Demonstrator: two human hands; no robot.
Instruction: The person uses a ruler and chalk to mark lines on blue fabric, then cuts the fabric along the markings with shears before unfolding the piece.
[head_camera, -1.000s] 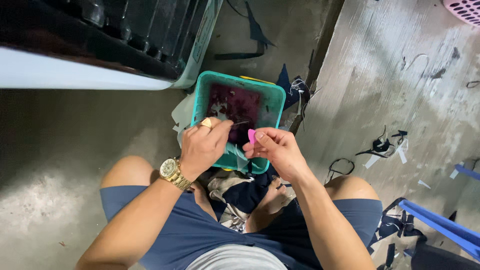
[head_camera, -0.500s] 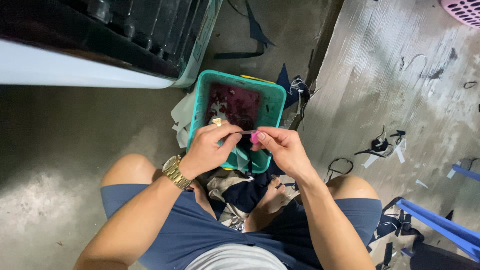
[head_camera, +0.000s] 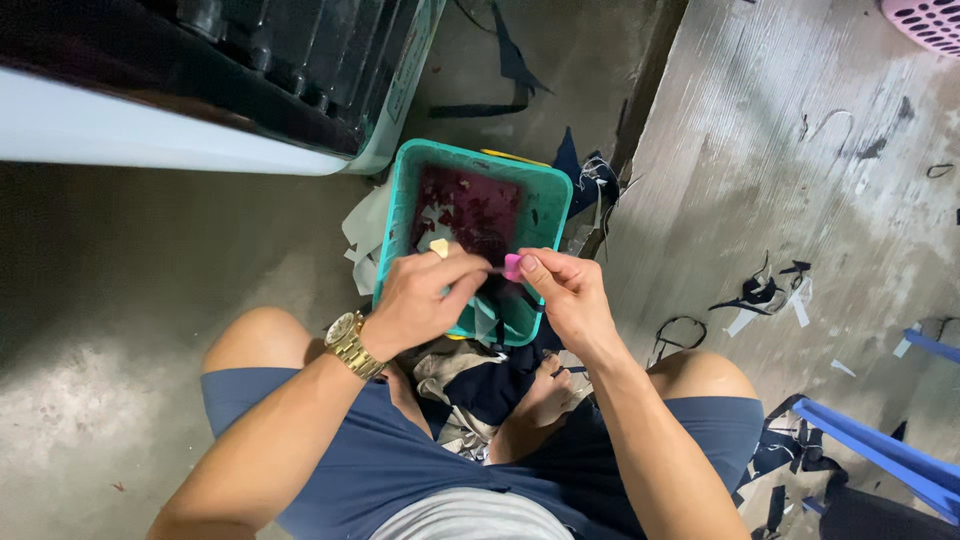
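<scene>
Your left hand (head_camera: 420, 300) pinches thin stick-like tool, tip meeting small pink piece (head_camera: 512, 266) pinched in your right hand (head_camera: 565, 295), both above teal rectangular plastic basket (head_camera: 400, 215). Basket holds purplish scraps; sorting looks midway. Dark fabric bundle (head_camera: 480, 385) waits on lap. Cloth offcuts (head_camera: 760, 295) litter concrete floor; blue plastic stool (head_camera: 870, 445) at right.

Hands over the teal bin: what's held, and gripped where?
Right hand pinches a small pink piece at its fingertips. Left hand grips something thin that meets it; where it is held cannot be told.
</scene>
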